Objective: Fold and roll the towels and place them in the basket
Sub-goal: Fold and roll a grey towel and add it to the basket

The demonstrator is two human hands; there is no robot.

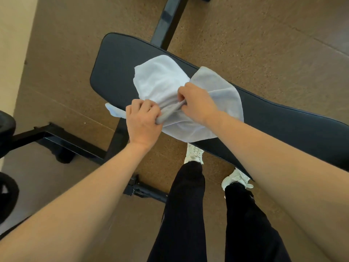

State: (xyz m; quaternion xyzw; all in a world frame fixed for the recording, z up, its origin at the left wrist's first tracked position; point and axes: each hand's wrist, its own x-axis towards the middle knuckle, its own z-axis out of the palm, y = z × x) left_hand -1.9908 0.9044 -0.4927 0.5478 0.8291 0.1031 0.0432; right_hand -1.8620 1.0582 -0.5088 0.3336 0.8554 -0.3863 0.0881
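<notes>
A white towel (158,80) lies crumpled across the black padded bench (117,59). Beside it on the right lies a pale grey towel (219,87), partly over the bench's near edge. A grey edge of cloth is bunched into a ridge between my hands. My left hand (142,123) is closed on its left end at the bench's near edge. My right hand (196,103) pinches its right end, resting on the towels. A white corner (113,109) hangs off the bench to the left. No basket is in view.
The bench's black metal frame (75,144) runs across the brown floor under and left of me, with another beam (170,19) at the far side. Black round shapes (5,129) sit at the left edge. My legs and white shoes (194,154) stand against the bench.
</notes>
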